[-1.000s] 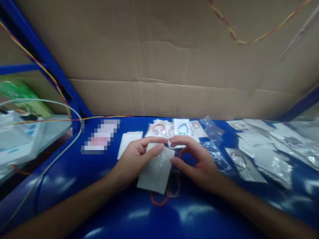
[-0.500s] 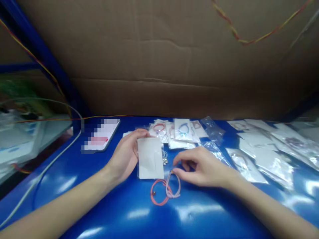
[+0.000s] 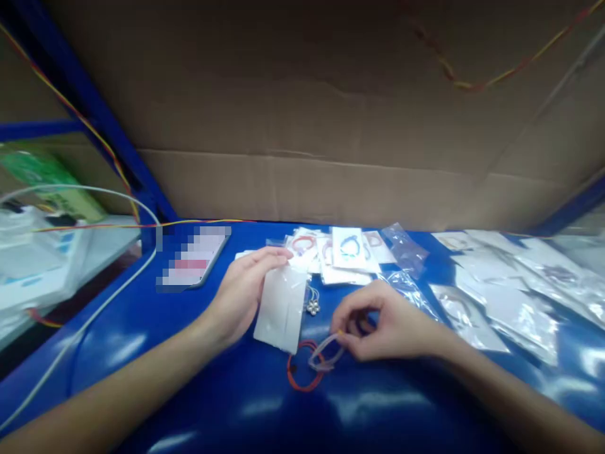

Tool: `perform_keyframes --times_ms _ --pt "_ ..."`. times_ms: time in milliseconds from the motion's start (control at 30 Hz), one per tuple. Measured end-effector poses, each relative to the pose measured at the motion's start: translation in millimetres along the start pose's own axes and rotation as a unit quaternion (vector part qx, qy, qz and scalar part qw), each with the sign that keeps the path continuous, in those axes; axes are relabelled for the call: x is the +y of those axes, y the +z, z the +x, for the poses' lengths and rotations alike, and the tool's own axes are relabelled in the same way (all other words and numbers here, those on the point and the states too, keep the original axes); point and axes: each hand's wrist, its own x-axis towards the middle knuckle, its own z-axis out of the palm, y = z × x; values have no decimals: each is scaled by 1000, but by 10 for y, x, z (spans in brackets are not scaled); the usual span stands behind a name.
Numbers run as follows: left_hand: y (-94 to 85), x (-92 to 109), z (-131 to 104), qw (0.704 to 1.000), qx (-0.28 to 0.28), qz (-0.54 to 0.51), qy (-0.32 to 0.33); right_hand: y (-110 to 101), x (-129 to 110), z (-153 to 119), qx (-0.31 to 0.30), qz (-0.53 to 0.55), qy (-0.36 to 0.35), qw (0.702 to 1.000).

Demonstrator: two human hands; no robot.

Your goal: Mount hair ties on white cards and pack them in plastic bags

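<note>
My left hand grips a white card in a clear plastic sleeve, its fingers along the top and left edge. Between the thumb and forefinger of my right hand is a pale pink cord bracelet, pinched at its upper end. The loop hangs to the left of the fingers and overlaps a red cord bracelet that lies on the blue table. Just right of the card lies a small silvery flower-shaped piece with a pale cord.
Several carded bracelets in clear bags are piled at the back, beside loose clear bags. More bagged cards spread over the right side. A phone lies at the left, near a white cable. Cardboard stands behind.
The card in my left hand has tilted, its lower edge swinging left and down. My right hand has shifted slightly right, and the pink bracelet now leans left across the red one.
</note>
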Motion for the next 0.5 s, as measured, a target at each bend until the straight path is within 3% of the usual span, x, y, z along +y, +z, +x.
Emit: perform_keyframes --times_ms 100,267,500 --pt "15 9 -45 998 -29 59 9 -5 -63 -11 34 126 -2 991" --pt "60 28 -113 992 -51 105 50 -7 -100 -8 87 302 27 949" --pt "81 5 -129 989 -58 128 37 -3 -125 -15 182 309 0 933"
